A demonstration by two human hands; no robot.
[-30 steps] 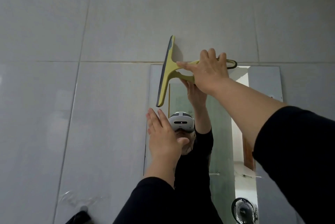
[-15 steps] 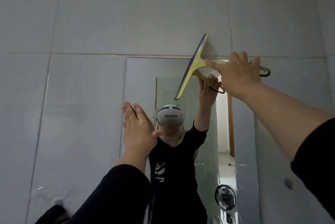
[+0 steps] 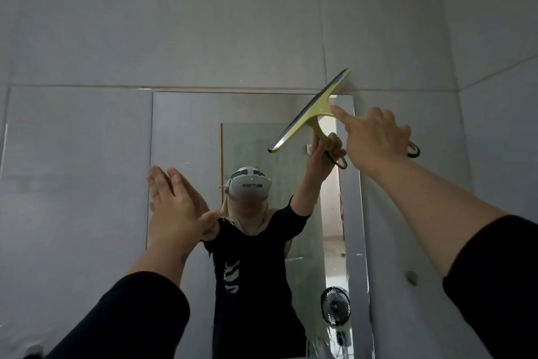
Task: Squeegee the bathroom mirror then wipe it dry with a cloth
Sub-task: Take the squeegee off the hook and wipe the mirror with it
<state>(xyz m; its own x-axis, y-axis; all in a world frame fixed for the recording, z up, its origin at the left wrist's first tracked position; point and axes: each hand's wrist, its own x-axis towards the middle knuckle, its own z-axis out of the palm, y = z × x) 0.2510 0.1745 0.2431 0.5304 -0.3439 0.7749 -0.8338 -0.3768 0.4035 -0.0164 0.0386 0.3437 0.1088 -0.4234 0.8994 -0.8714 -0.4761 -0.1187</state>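
Observation:
A tall rectangular mirror hangs on the grey tiled wall. My right hand grips the handle of a yellow-green squeegee, forefinger stretched along it. The dark blade lies tilted across the mirror's top right corner, its upper end past the top edge on the tile. My left hand is flat with fingers together, at the mirror's left edge about mid-height, holding nothing. The mirror reflects me with a headset and my raised arm. No cloth is in view.
Grey wall tiles surround the mirror, and a side wall meets them at the far right. A small black fan shows as a reflection low in the mirror. A small round knob sits on the wall right of the mirror.
The squeegee has travelled right along the mirror's top, from the left part to the top right corner, tilting further. My left hand stays at the left edge.

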